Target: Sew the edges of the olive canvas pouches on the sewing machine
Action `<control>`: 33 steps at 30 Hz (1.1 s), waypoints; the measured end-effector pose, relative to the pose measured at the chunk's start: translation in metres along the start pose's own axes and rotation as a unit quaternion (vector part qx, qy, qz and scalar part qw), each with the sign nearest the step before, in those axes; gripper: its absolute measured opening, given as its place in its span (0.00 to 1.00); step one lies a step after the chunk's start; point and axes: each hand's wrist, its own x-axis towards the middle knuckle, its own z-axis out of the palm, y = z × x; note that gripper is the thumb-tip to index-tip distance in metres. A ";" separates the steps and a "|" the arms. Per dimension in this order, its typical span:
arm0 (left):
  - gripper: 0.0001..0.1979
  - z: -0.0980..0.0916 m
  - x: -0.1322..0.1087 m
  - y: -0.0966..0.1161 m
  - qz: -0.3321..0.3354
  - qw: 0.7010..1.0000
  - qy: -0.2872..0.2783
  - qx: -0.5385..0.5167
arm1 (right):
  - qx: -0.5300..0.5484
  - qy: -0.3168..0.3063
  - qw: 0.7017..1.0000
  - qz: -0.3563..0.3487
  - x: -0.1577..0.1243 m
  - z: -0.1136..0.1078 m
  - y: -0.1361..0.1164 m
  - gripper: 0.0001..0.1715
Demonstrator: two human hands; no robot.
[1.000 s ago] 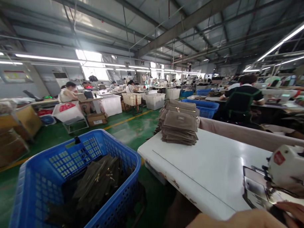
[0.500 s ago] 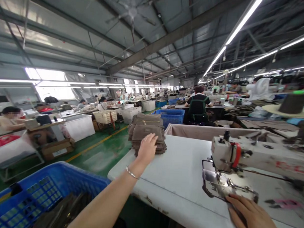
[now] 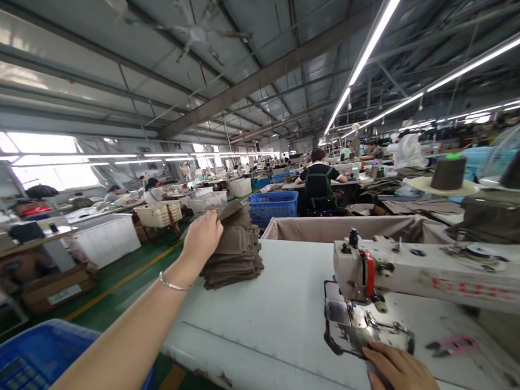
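Observation:
My left hand (image 3: 202, 238), with a silver bangle on the wrist, is closed on the top brown fabric piece (image 3: 234, 213), whose edge is lifted and bent. Under it lies a stack of similar brown fabric pieces (image 3: 236, 257) at the far left end of the white sewing table (image 3: 277, 315). My right hand (image 3: 403, 373) rests at the front of the sewing machine (image 3: 385, 267), beside its metal needle plate. Its fingers curl round a thin dark thing I cannot make out. Pink thread snips (image 3: 453, 345) lie to the right of that hand.
A blue plastic basket (image 3: 58, 341) stands below the table at left. Beyond the table is a cloth-lined bin (image 3: 301, 228). Dark thread cones (image 3: 448, 173) stand behind the machine. A co-worker (image 3: 318, 180) sits ahead, back turned, near another blue basket (image 3: 273, 207).
My left hand has gone from lying on the stack to gripping and lifting the top fabric piece leftward. My right hand stays by the machine. The view has turned to the right.

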 end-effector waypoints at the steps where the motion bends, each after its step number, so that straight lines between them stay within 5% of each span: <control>1: 0.17 -0.009 -0.002 0.014 0.014 1.000 0.001 -0.003 | 0.007 -0.015 1.000 0.011 0.001 -0.003 -0.003 0.18; 4: 0.18 -0.018 -0.032 0.062 0.085 0.995 -0.038 -0.037 | 0.032 -0.056 0.997 0.044 0.003 -0.011 -0.010 0.18; 7: 0.14 0.003 -0.090 0.098 0.159 0.976 -0.121 -0.086 | 0.053 -0.073 0.994 0.061 0.007 -0.018 -0.015 0.18; 10: 0.04 0.034 -0.146 0.114 0.218 0.944 -0.204 -0.141 | 0.069 -0.080 0.992 0.064 0.009 -0.021 -0.017 0.17; 13: 0.11 0.058 -0.174 0.116 0.228 0.929 -0.229 -0.180 | 0.080 -0.085 0.991 0.061 0.010 -0.022 -0.016 0.17; 17: 0.12 0.074 -0.168 0.104 0.137 0.965 -0.156 -0.160 | 0.081 -0.084 0.991 0.061 0.010 -0.023 -0.016 0.17; 21: 0.12 0.076 -0.146 0.067 0.062 0.992 -0.042 -0.100 | 0.081 -0.070 0.993 0.056 0.005 -0.019 -0.015 0.17; 24: 0.35 0.069 -0.128 0.028 0.010 1.000 0.018 0.000 | 0.074 -0.059 0.995 0.043 0.001 -0.013 -0.011 0.18; 28: 0.57 0.069 -0.109 -0.012 0.030 0.993 -0.026 0.111 | 0.045 -0.025 0.999 0.017 -0.002 -0.006 -0.005 0.19; 33: 0.54 0.084 -0.101 -0.027 0.067 0.986 -0.059 0.141 | 0.012 0.014 0.999 -0.030 -0.003 -0.001 0.003 0.20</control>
